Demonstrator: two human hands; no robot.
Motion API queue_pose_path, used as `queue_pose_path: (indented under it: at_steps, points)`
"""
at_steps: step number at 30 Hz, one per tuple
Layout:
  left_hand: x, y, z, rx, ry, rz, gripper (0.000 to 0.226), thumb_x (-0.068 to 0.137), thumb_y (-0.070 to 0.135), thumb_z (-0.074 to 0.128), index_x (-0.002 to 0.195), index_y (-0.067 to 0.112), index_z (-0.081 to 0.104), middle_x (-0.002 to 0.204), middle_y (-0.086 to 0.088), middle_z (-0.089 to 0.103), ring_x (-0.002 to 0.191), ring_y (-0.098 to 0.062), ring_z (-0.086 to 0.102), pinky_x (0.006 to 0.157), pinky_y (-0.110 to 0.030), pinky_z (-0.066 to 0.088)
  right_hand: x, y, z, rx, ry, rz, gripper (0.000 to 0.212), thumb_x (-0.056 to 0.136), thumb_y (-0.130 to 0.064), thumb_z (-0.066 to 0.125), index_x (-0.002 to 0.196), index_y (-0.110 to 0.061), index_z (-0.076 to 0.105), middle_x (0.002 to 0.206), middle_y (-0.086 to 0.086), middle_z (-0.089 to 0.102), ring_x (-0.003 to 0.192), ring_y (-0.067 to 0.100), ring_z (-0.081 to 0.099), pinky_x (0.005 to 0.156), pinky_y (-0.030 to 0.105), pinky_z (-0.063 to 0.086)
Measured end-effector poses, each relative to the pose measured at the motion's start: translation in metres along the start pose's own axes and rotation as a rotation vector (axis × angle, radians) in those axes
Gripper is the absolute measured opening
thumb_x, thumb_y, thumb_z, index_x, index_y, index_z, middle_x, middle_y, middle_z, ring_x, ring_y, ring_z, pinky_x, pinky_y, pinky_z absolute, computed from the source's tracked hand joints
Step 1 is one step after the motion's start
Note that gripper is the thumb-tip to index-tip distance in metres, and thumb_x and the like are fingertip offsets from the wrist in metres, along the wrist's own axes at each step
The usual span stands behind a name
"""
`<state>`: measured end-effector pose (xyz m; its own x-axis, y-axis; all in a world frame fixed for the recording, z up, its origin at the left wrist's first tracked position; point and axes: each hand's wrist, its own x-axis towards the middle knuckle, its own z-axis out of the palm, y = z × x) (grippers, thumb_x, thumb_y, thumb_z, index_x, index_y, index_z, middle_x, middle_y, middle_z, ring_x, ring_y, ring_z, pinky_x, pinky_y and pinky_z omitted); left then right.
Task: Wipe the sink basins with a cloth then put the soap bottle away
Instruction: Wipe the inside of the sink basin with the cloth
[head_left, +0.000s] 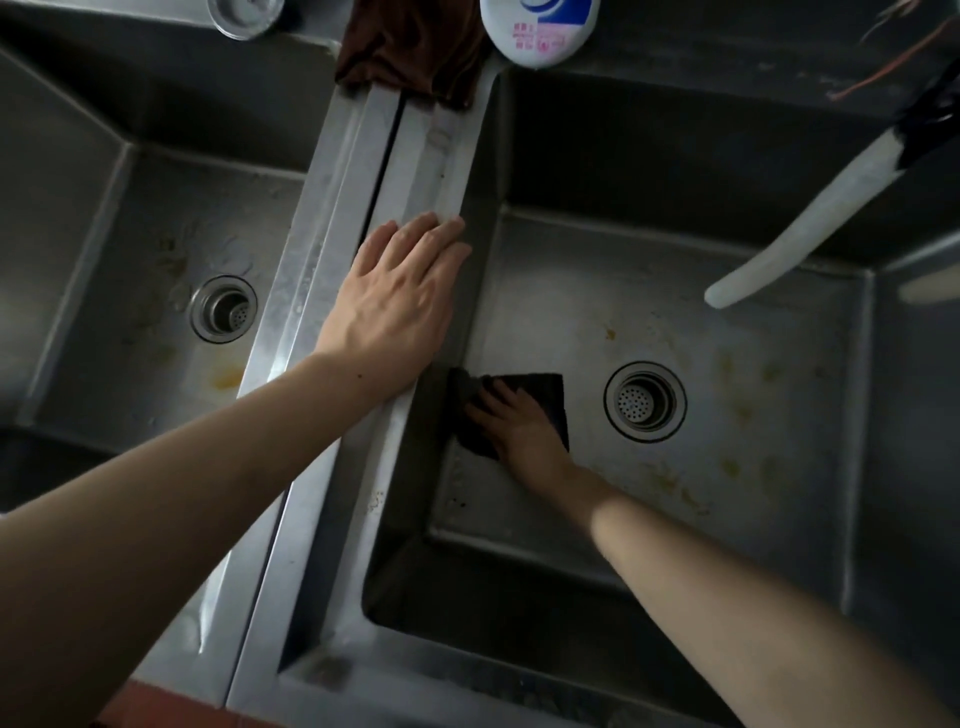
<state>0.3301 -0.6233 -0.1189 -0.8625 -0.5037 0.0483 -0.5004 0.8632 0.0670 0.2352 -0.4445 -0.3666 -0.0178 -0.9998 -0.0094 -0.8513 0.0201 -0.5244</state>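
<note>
Two steel sink basins lie side by side, the left basin (130, 234) and the right basin (727, 322), split by a steel divider (358, 171). My right hand (519, 423) presses flat on a dark cloth (540, 387) on the floor of the right basin, near its left wall. My left hand (400, 296) rests flat on the divider, fingers together and holding nothing. A white soap bottle (540, 31) with a blue and pink label stands at the back edge, above the right basin.
A brown rag (410, 47) is draped over the back of the divider. A white hose spout (810, 223) hangs over the right basin. Each basin has a drain, the left drain (223, 309) and the right drain (644, 401). Yellowish stains mark both floors.
</note>
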Motion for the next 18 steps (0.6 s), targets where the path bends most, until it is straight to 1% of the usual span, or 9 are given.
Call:
queue_pose_path:
  at_steps: [4, 6, 7, 9, 11, 13, 15, 17, 18]
  points:
    - [-0.002, 0.002, -0.001, 0.036, 0.005, 0.003, 0.043, 0.099, 0.009, 0.046, 0.142, 0.004, 0.051, 0.156, -0.014, 0.043, 0.146, -0.034, 0.035, 0.12, -0.05, 0.027, -0.042, -0.009, 0.002, 0.034, -0.192, -0.265, 0.065, 0.073, -0.005, 0.086, 0.133, -0.023, 0.069, 0.145, 0.008, 0.062, 0.136, 0.042, 0.054, 0.106, 0.063, 0.043]
    - [-0.005, 0.005, -0.004, 0.044, -0.004, 0.001, 0.044, 0.099, 0.008, 0.047, 0.143, 0.004, 0.049, 0.156, -0.015, 0.043, 0.147, -0.034, 0.034, 0.121, -0.05, 0.027, -0.063, -0.01, 0.001, 0.07, -0.289, -0.339, 0.06, 0.079, -0.006, 0.081, 0.135, -0.024, 0.068, 0.15, 0.006, 0.057, 0.142, 0.04, 0.048, 0.112, 0.064, 0.039]
    - [-0.009, 0.006, -0.005, 0.048, -0.003, -0.001, 0.044, 0.099, 0.008, 0.047, 0.143, 0.004, 0.049, 0.155, -0.015, 0.043, 0.147, -0.035, 0.035, 0.121, -0.049, 0.027, -0.071, -0.008, -0.001, 0.078, -0.345, -0.366, 0.057, 0.084, -0.01, 0.078, 0.137, -0.024, 0.066, 0.154, 0.006, 0.053, 0.146, 0.038, 0.042, 0.117, 0.063, 0.033]
    - [-0.021, 0.012, -0.006, 0.055, 0.001, 0.001, 0.043, 0.1, 0.008, 0.047, 0.143, 0.003, 0.05, 0.155, -0.016, 0.044, 0.146, -0.035, 0.036, 0.121, -0.049, 0.028, -0.085, 0.0, -0.008, 0.054, -0.463, -0.417, 0.058, 0.088, -0.019, 0.075, 0.144, -0.026, 0.06, 0.161, 0.003, 0.044, 0.154, 0.032, 0.03, 0.124, 0.054, 0.017]
    - [-0.034, 0.019, -0.005, 0.044, -0.001, 0.0, 0.044, 0.099, 0.005, 0.047, 0.143, 0.001, 0.05, 0.155, -0.017, 0.043, 0.146, -0.035, 0.036, 0.121, -0.049, 0.028, -0.094, 0.005, -0.016, 0.033, -0.534, -0.412, 0.063, 0.088, -0.022, 0.075, 0.147, -0.029, 0.056, 0.165, -0.001, 0.038, 0.157, 0.026, 0.023, 0.124, 0.048, 0.011]
    - [-0.045, 0.024, -0.004, 0.026, 0.001, -0.011, 0.046, 0.098, 0.003, 0.047, 0.143, 0.0, 0.049, 0.155, -0.018, 0.043, 0.147, -0.035, 0.035, 0.121, -0.049, 0.028, -0.096, 0.006, -0.021, 0.021, -0.549, -0.4, 0.064, 0.087, -0.022, 0.076, 0.148, -0.029, 0.056, 0.164, -0.001, 0.039, 0.156, 0.027, 0.027, 0.124, 0.05, 0.018]
    - [-0.052, 0.027, -0.002, 0.011, 0.009, -0.02, 0.048, 0.096, 0.001, 0.046, 0.144, 0.0, 0.048, 0.156, -0.018, 0.042, 0.147, -0.035, 0.034, 0.121, -0.05, 0.028, -0.09, 0.004, -0.023, 0.013, -0.523, -0.392, 0.067, 0.083, -0.021, 0.081, 0.146, -0.026, 0.058, 0.158, 0.003, 0.048, 0.149, 0.031, 0.04, 0.12, 0.054, 0.031]
    - [-0.056, 0.026, -0.001, 0.005, 0.022, -0.041, 0.049, 0.096, 0.0, 0.044, 0.145, 0.0, 0.048, 0.156, -0.017, 0.042, 0.148, -0.034, 0.033, 0.122, -0.049, 0.027, -0.075, -0.005, -0.02, 0.025, -0.457, -0.372, 0.064, 0.082, -0.007, 0.079, 0.142, -0.021, 0.062, 0.151, 0.007, 0.056, 0.139, 0.036, 0.053, 0.112, 0.056, 0.046]
    - [-0.057, 0.026, 0.0, 0.002, 0.026, -0.054, 0.05, 0.095, 0.0, 0.043, 0.145, 0.0, 0.047, 0.156, -0.017, 0.042, 0.148, -0.034, 0.033, 0.123, -0.048, 0.027, -0.065, -0.012, -0.019, 0.03, -0.418, -0.359, 0.065, 0.08, 0.0, 0.077, 0.141, -0.018, 0.062, 0.148, 0.009, 0.059, 0.135, 0.038, 0.057, 0.108, 0.055, 0.05]
